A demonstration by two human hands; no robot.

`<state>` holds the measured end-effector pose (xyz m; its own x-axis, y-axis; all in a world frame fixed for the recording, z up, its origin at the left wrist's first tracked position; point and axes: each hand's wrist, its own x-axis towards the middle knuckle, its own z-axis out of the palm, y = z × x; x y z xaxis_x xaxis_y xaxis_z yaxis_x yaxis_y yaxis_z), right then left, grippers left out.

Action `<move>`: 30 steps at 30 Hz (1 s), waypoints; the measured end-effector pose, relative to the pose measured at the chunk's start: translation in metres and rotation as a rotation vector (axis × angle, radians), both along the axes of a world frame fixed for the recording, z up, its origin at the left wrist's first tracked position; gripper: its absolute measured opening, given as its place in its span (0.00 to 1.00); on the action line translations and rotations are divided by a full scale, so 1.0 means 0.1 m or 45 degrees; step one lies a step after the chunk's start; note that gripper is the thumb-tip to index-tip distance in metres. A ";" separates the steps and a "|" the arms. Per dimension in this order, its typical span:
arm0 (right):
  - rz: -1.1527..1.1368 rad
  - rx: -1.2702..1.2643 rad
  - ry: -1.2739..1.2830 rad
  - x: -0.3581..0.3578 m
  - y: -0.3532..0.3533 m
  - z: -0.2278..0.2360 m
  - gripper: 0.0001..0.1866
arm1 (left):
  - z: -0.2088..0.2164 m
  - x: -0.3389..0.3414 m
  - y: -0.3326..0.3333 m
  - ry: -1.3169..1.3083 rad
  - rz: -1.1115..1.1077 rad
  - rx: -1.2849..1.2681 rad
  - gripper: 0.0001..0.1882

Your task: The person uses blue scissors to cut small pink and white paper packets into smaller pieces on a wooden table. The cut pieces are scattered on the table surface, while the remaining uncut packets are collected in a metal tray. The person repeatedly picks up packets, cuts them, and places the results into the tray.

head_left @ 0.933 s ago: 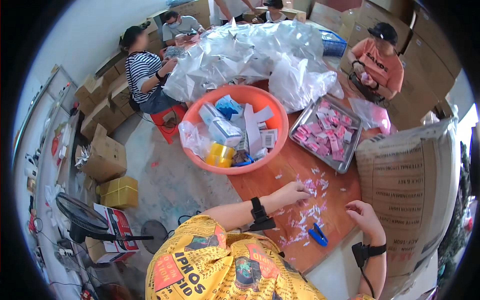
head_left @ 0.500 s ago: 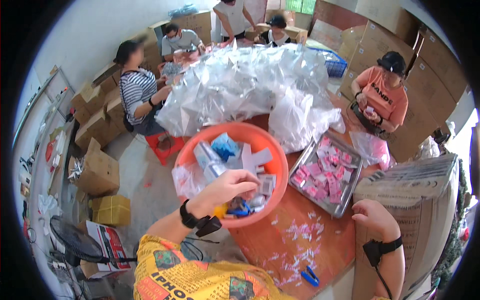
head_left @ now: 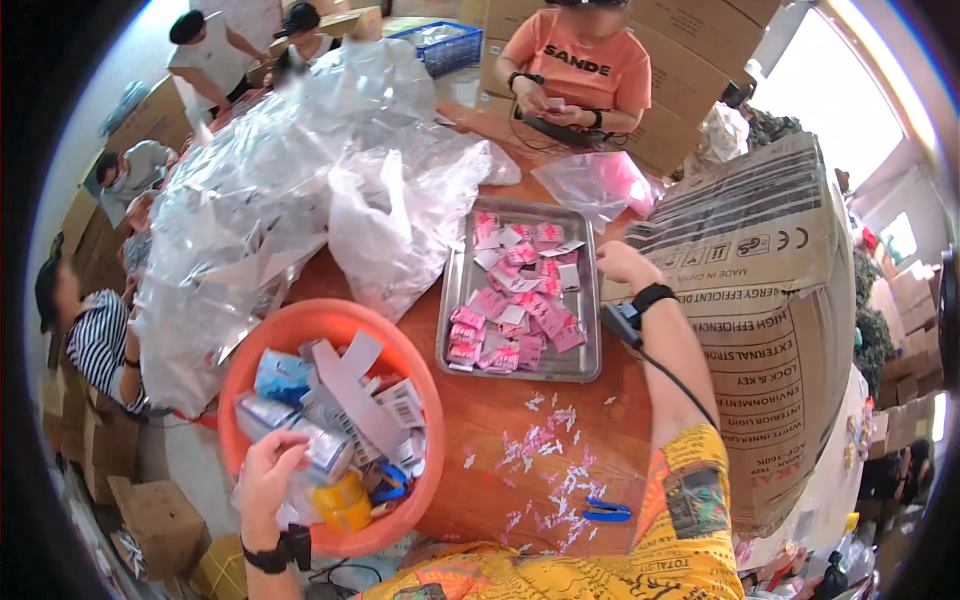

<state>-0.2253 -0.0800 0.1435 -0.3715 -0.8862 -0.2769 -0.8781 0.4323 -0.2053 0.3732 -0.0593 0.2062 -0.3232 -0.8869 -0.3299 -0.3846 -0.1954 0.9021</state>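
Observation:
My left hand (head_left: 272, 468) hangs over the near left part of an orange plastic basin (head_left: 428, 470), fingers loosely bent and nothing visible in them. Inside the basin lie small boxes, a blue-and-white packet (head_left: 283, 376), a white card strip (head_left: 352, 392), a yellow tape roll (head_left: 343, 503) and a blue-handled tool (head_left: 388, 482). My right hand (head_left: 628, 266) is at the right rim of a metal tray (head_left: 452, 290), fingers partly bent and holding nothing I can see; whether it touches the rim is unclear. Pink-and-white packets (head_left: 540, 312) lie in the tray.
Small pink and white pieces (head_left: 545, 450) litter the red-brown table (head_left: 440, 400) near blue snips (head_left: 607, 510). A large carton (head_left: 740, 330) stands right. Clear plastic bags (head_left: 290, 170) heap up left. A person in an orange shirt (head_left: 590, 70) works across; others sit far left.
The view has swung right, so the basin and bags sit further left. My right hand has moved forward along the tray's right side; my left hand has drawn back toward the basin's near left.

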 end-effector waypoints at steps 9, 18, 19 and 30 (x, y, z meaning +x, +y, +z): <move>-0.642 -0.317 -0.144 -0.39 -0.54 -0.66 0.19 | -0.40 0.08 -0.13 -0.087 0.180 0.158 0.09; -0.947 -0.950 -0.779 -1.79 -0.88 -2.09 0.16 | -0.69 -0.12 -0.21 -0.141 0.244 0.225 0.08; -0.975 -0.969 -0.875 -1.72 -0.94 -2.11 0.16 | -0.67 -0.14 -0.17 -0.154 0.284 0.219 0.08; -0.899 -1.452 -0.159 -1.43 -1.21 -1.37 0.14 | -0.64 -0.47 -0.20 -0.180 0.318 0.241 0.08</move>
